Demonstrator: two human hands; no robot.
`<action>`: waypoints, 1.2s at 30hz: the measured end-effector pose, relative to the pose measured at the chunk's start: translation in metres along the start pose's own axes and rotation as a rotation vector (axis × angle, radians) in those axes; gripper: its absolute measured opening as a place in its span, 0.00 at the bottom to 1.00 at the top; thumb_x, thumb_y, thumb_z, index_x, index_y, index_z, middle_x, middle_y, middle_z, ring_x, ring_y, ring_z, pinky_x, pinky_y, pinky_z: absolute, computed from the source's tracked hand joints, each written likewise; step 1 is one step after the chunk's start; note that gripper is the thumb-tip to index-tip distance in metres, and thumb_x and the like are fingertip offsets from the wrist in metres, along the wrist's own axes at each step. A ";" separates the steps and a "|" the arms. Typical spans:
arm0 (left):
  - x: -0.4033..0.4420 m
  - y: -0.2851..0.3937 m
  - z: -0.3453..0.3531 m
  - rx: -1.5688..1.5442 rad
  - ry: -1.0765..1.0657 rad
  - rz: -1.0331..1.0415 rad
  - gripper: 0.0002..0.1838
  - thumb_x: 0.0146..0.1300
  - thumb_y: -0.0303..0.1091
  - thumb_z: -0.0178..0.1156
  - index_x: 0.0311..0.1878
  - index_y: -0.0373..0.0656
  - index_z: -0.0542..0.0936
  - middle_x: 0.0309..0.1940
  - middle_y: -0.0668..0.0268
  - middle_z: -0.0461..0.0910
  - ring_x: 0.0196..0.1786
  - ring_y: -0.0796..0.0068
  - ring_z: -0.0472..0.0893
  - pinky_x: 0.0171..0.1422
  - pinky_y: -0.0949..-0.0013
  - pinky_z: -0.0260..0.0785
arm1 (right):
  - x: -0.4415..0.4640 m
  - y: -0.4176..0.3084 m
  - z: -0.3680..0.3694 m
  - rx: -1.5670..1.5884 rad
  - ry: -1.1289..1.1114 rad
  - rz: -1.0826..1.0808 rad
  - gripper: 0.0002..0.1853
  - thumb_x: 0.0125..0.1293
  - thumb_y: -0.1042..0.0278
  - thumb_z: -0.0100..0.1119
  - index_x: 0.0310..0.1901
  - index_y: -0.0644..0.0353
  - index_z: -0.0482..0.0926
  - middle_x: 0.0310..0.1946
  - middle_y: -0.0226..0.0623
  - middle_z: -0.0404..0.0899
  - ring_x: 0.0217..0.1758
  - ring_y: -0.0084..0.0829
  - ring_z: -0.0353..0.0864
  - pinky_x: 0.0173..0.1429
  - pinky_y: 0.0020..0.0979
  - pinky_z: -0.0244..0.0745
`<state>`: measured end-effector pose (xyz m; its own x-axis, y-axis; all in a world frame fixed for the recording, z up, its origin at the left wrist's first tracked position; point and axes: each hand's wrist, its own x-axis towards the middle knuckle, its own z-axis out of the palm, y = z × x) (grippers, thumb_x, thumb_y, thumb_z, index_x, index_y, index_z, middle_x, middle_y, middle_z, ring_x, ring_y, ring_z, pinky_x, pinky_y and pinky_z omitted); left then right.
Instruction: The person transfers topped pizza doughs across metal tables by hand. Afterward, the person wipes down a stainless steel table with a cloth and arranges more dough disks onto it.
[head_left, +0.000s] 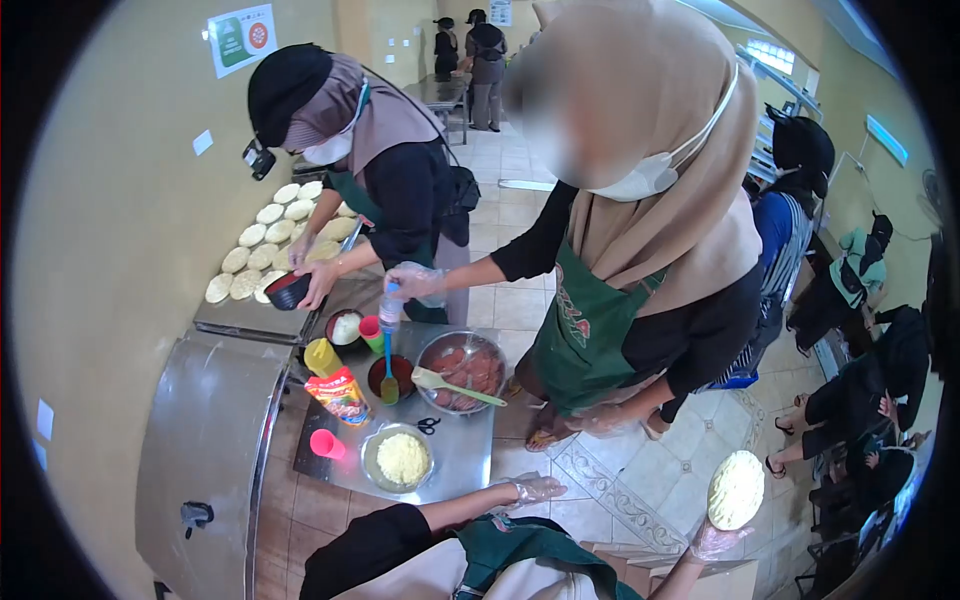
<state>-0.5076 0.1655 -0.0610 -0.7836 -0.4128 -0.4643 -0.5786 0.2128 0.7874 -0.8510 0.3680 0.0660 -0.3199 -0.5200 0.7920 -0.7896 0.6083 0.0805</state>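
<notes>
My right hand (716,543), in a clear plastic glove, holds up a round flat pizza base (737,490) topped with pale shredded cheese. Its fingers go under the base and are partly hidden. My left hand (538,488), gloved as well, hangs beside the steel table (465,470) with fingers stretched out and nothing in them. Nearest to it on the table stands a metal bowl (370,462) of shredded cheese (403,458). Black scissors (428,425) lie just beyond that bowl.
A large bowl (505,370) of reddish filling bears a spatula (455,388). Near it stand a sauce pouch (340,397) and a pink cup (326,444). A co-worker grips a bottle (390,305); another holds a black bowl (288,291) by several pizza bases (251,235).
</notes>
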 end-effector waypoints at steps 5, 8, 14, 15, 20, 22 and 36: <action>-0.013 0.072 -0.026 0.052 -0.174 0.221 0.39 0.61 0.67 0.38 0.54 0.38 0.73 0.52 0.52 0.74 0.56 0.54 0.71 0.63 0.59 0.60 | -0.053 0.069 0.068 0.081 0.168 0.272 0.32 0.52 0.59 0.67 0.54 0.70 0.68 0.45 0.48 0.78 0.43 0.49 0.79 0.65 0.52 0.59; 0.038 0.078 -0.012 0.130 -0.377 0.165 0.40 0.61 0.68 0.38 0.64 0.42 0.64 0.63 0.54 0.64 0.64 0.54 0.64 0.68 0.60 0.53 | -0.020 0.066 0.049 0.126 0.113 0.192 0.26 0.52 0.63 0.67 0.49 0.70 0.71 0.42 0.49 0.79 0.43 0.44 0.80 0.55 0.44 0.70; 0.070 0.132 -0.019 0.167 -0.344 0.300 0.45 0.58 0.70 0.42 0.66 0.39 0.60 0.63 0.55 0.65 0.66 0.57 0.62 0.70 0.65 0.50 | -0.018 0.121 0.104 0.066 0.000 0.015 0.36 0.54 0.59 0.67 0.59 0.71 0.62 0.46 0.46 0.77 0.48 0.46 0.77 0.64 0.49 0.61; 0.073 0.138 -0.018 0.125 -0.286 0.227 0.44 0.59 0.69 0.42 0.66 0.39 0.60 0.63 0.55 0.65 0.66 0.58 0.62 0.70 0.65 0.50 | -0.015 0.125 0.108 0.138 -0.060 0.040 0.35 0.54 0.60 0.66 0.59 0.70 0.62 0.47 0.45 0.77 0.49 0.45 0.77 0.65 0.49 0.59; 0.092 0.135 -0.002 0.028 -0.100 0.211 0.43 0.60 0.68 0.40 0.60 0.33 0.66 0.58 0.51 0.69 0.60 0.53 0.69 0.66 0.63 0.57 | -0.008 0.123 0.143 0.110 0.183 -0.109 0.30 0.58 0.62 0.62 0.59 0.68 0.64 0.51 0.40 0.77 0.50 0.41 0.77 0.70 0.50 0.49; 0.095 0.137 0.000 0.033 -0.107 0.181 0.44 0.59 0.69 0.40 0.59 0.32 0.66 0.58 0.50 0.70 0.60 0.53 0.69 0.66 0.63 0.57 | 0.007 0.105 0.131 0.105 0.487 -0.175 0.27 0.61 0.62 0.59 0.59 0.66 0.65 0.52 0.38 0.76 0.51 0.39 0.77 0.71 0.50 0.44; 0.145 0.146 -0.023 0.047 -0.142 0.016 0.42 0.58 0.67 0.44 0.60 0.35 0.67 0.54 0.47 0.72 0.58 0.48 0.70 0.64 0.59 0.60 | 0.029 0.034 0.123 0.544 -0.216 0.150 0.26 0.60 0.54 0.54 0.54 0.66 0.71 0.53 0.44 0.74 0.56 0.41 0.73 0.72 0.43 0.46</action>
<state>-0.7008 0.1163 -0.0037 -0.8152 -0.2803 -0.5069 -0.5729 0.2610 0.7769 -0.9518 0.2998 0.0177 -0.5025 -0.5968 0.6256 -0.8640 0.3197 -0.3891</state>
